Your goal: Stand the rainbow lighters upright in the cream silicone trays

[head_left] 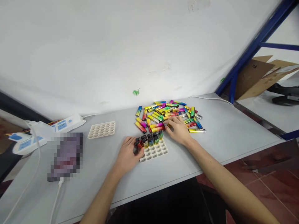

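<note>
Glossy multicoloured lighters (161, 109) lie in a loose pile toward the wall. In front of them, a white tray (156, 152) with rows of holes carries several upright lighters (151, 142), their black tops up, in its back rows. My left hand (128, 154) curls round the left end of this tray, thumb on its edge close to the standing lighters; its other fingertips are partly hidden. At the near side of the pile, my right hand (177, 129) has its fingers bent down round a yellowish lighter, mostly covered by the hand.
A second white tray (102, 130) with holes lies to the left. Beyond it are a power strip (62, 125) with cables and a blurred-out device (67, 155) on a white cord. A blue metal frame (247, 53) and cardboard boxes (257, 74) stand at right.
</note>
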### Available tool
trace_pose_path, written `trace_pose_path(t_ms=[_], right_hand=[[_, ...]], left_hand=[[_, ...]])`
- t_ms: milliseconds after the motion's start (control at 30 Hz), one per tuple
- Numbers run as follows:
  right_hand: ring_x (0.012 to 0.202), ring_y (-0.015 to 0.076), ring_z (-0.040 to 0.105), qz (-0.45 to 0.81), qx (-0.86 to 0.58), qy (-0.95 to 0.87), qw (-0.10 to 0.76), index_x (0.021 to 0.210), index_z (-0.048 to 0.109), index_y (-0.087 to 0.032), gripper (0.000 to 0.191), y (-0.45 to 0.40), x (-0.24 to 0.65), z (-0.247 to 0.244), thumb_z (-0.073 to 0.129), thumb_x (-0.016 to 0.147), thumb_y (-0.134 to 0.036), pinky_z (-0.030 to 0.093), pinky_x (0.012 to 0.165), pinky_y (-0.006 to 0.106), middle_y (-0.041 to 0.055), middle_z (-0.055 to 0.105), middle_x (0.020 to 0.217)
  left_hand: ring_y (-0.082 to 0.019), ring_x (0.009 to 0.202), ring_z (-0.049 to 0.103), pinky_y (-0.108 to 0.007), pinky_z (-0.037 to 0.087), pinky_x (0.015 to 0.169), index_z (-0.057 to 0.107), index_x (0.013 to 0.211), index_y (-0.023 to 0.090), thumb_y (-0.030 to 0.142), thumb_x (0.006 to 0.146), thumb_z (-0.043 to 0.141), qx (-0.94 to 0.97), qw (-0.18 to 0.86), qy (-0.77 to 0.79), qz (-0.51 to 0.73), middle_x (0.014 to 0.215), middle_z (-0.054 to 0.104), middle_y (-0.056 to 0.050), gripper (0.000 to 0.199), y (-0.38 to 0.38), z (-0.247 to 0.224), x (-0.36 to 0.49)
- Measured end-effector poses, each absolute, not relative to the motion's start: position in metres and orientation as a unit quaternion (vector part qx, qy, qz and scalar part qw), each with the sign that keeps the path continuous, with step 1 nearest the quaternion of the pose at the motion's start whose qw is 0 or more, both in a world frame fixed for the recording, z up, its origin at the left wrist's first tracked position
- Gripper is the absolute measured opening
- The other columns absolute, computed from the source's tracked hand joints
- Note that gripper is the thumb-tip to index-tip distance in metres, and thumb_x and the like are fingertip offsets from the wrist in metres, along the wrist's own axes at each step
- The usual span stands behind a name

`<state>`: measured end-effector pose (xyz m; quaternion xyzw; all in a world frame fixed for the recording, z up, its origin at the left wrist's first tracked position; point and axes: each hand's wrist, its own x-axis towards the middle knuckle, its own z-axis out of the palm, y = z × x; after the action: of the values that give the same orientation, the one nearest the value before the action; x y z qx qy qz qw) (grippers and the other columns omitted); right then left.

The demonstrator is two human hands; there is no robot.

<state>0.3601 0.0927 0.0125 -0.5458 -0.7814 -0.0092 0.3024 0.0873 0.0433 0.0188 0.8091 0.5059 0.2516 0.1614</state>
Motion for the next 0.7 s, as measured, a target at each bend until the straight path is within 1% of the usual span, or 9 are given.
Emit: trace_pose_path(t_ms=[100, 233, 400, 500, 567, 700], right_hand=[[0.108, 0.03, 0.048, -0.019, -0.527, -0.808, 0.261, 0.12, 0.07, -0.023, 0.034, 0.0926, 0.3556, 0.0133, 0.048, 0.097, -0.034, 0.043, 0.096, 0.047, 0.0108, 0.063, 0.117], [0.108, 0.0302, 0.047, -0.025, -0.528, -0.815, 0.237, 0.124, 0.067, -0.023, 0.036, 0.0943, 0.3505, 0.0122, 0.042, 0.1, -0.031, 0.043, 0.095, 0.046, 0.0116, 0.062, 0.118], [0.112, 0.0301, 0.046, -0.004, -0.525, -0.812, 0.254, 0.116, 0.066, -0.02, 0.028, 0.096, 0.3493, 0.0128, 0.05, 0.097, -0.034, 0.04, 0.099, 0.045, 0.0107, 0.064, 0.117], [0.111, 0.0301, 0.046, 0.033, -0.52, -0.813, 0.26, 0.109, 0.064, -0.02, 0.022, 0.0957, 0.3505, 0.0145, 0.055, 0.095, -0.034, 0.041, 0.097, 0.045, 0.0086, 0.068, 0.109], [0.108, 0.0295, 0.047, 0.057, -0.517, -0.811, 0.267, 0.108, 0.063, -0.019, 0.019, 0.0954, 0.3515, 0.0148, 0.055, 0.095, -0.032, 0.042, 0.094, 0.044, 0.0078, 0.07, 0.105], [0.097, 0.0262, 0.049, 0.088, -0.506, -0.804, 0.299, 0.105, 0.065, -0.021, 0.016, 0.0953, 0.3541, 0.0132, 0.057, 0.094, -0.029, 0.043, 0.089, 0.042, 0.0064, 0.07, 0.104]], left_hand=[[-0.025, 0.098, 0.053, -0.041, 0.047, 0.087, 0.056, 0.083, 0.022, 0.023, 0.084, 0.058, 0.807, 0.162, 0.51, 0.249, 0.093, 0.066, -0.004, 0.003, 0.0432, 0.0193, 0.0877], [-0.025, 0.098, 0.053, -0.041, 0.047, 0.088, 0.057, 0.084, 0.022, 0.024, 0.086, 0.057, 0.808, 0.165, 0.508, 0.25, 0.094, 0.066, -0.004, 0.003, 0.0419, 0.0206, 0.0884], [-0.025, 0.099, 0.052, -0.041, 0.047, 0.088, 0.056, 0.085, 0.022, 0.024, 0.086, 0.057, 0.807, 0.167, 0.51, 0.247, 0.095, 0.065, -0.004, 0.003, 0.0407, 0.0215, 0.0882], [-0.024, 0.098, 0.053, -0.04, 0.047, 0.087, 0.055, 0.083, 0.022, 0.023, 0.086, 0.057, 0.807, 0.165, 0.509, 0.247, 0.094, 0.065, -0.004, 0.004, 0.0405, 0.0226, 0.0881], [-0.024, 0.098, 0.053, -0.039, 0.047, 0.086, 0.054, 0.081, 0.022, 0.023, 0.086, 0.057, 0.808, 0.165, 0.508, 0.25, 0.093, 0.065, -0.004, 0.006, 0.0404, 0.023, 0.0882], [-0.024, 0.099, 0.053, -0.039, 0.046, 0.087, 0.055, 0.085, 0.021, 0.024, 0.087, 0.057, 0.808, 0.167, 0.504, 0.257, 0.094, 0.065, -0.003, 0.004, 0.0406, 0.0221, 0.0878]])
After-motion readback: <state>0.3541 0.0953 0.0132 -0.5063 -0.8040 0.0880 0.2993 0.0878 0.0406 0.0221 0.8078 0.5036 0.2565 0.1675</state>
